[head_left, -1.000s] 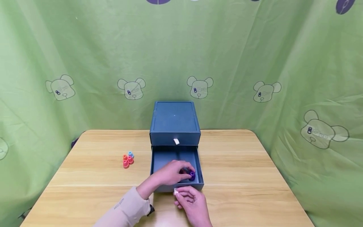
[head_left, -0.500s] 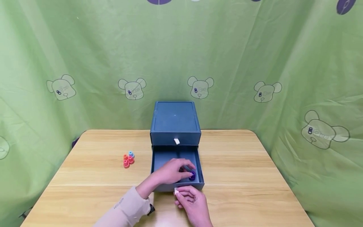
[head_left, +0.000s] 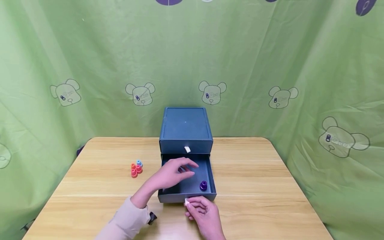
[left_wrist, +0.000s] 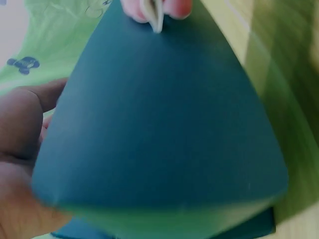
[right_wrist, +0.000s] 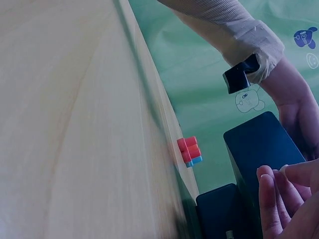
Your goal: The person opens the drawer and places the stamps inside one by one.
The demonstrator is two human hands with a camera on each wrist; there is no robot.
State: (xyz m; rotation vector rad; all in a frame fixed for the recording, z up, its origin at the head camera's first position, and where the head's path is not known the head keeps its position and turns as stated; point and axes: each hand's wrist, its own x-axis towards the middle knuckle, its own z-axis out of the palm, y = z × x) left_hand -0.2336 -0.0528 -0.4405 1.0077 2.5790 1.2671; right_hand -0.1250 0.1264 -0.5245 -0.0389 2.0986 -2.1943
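Over the pulled-out lower drawer (head_left: pixel 171 198) of a dark blue box, my left hand (head_left: pixel 171 174) hovers with fingers spread and nothing between them. A small dark purple stacking cup (head_left: pixel 203 186) stands in the drawer's front right corner, apart from that hand. My right hand (head_left: pixel 204 213) pinches the white pull tab (head_left: pixel 187 201) on the drawer front between thumb and fingertips. In the left wrist view the drawer front (left_wrist: pixel 159 119) fills the middle, with the tab (left_wrist: pixel 157 22) between the right fingertips at the top. The right wrist view also has the right hand (right_wrist: pixel 294 204) at the drawer.
The blue box (head_left: pixel 186 123) has a shut upper drawer with its own white tab (head_left: pixel 187 149). To its left, several small red, orange and blue cups (head_left: pixel 136 169) stand close together on the wooden table (head_left: pixel 249 186). A green curtain (head_left: pixel 240 50) surrounds the table.
My left hand has let go of the purple cup and moved left and up from it. The cup stays in the drawer corner. The right hand keeps its pinch on the tab.
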